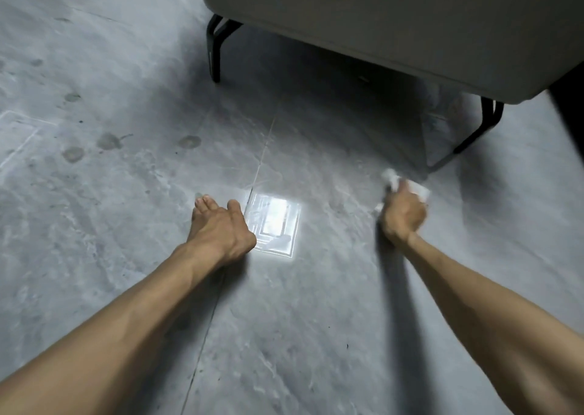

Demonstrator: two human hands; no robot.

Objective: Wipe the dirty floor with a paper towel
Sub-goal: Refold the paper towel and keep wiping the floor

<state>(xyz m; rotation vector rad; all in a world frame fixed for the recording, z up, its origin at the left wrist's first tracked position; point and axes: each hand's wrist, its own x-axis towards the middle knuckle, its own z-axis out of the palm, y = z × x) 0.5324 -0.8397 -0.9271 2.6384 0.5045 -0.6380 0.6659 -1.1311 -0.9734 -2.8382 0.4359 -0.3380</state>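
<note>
Grey marbled floor (284, 335) seen from above, crossed by a thin tile joint (221, 288). Left hand (221, 228) pressed flat, fingers spread, just beside a bright square reflection (275, 225). Right hand (403, 214) closed around a crumpled white paper towel (417, 188), blurred, low over the floor. Dark round stains (109, 141) toward the left edge. Pale seat (395, 19) on black metal legs (218, 45) at the top, casting a shadow beneath.
</note>
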